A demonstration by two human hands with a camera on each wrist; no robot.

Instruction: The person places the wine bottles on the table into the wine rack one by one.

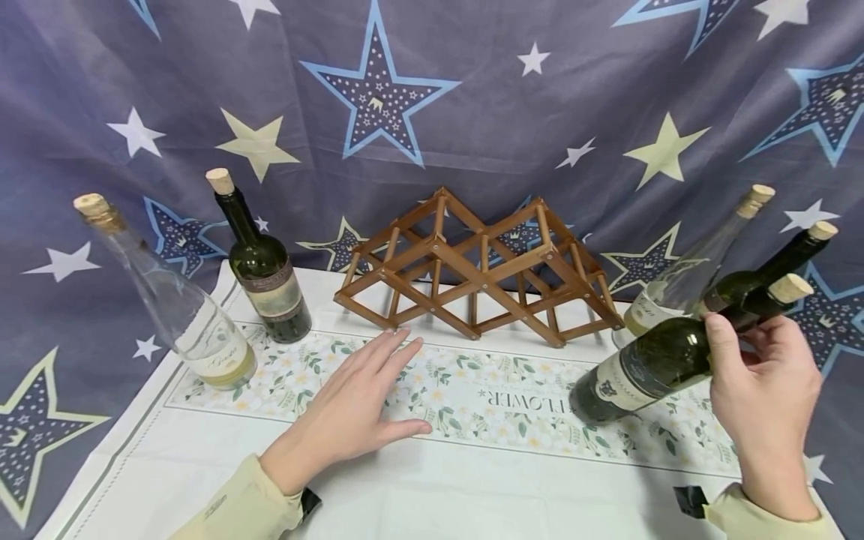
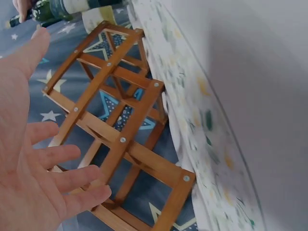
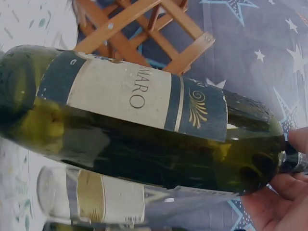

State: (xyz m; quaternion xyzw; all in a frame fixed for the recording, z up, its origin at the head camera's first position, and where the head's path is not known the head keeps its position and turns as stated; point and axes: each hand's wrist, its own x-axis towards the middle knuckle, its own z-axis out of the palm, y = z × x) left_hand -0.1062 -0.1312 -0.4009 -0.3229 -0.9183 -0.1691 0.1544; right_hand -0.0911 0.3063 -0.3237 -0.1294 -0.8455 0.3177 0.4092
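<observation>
My right hand [image 1: 769, 397] grips a corked dark green wine bottle [image 1: 658, 360] by its neck, thumb on the near side. The bottle is tilted, its base low and to the left; whether the base touches the table I cannot tell. In the right wrist view, its blue and cream label [image 3: 130, 96] faces the camera. My left hand [image 1: 351, 405] is held with fingers spread and nothing in it, just in front of a wooden lattice wine rack [image 1: 484, 286]. The left wrist view shows the open palm [image 2: 29, 163] beside the rack. No bottle lies in the rack.
On the left stand a clear corked bottle [image 1: 209, 337] and a dark corked bottle [image 1: 273, 281]. Behind the held bottle are another clear bottle [image 1: 641, 311] and a partly hidden dark bottle [image 1: 739, 283]. A flowered strip [image 1: 466, 397] runs along the white tablecloth [image 1: 486, 495]; a starry curtain [image 1: 486, 135] hangs behind.
</observation>
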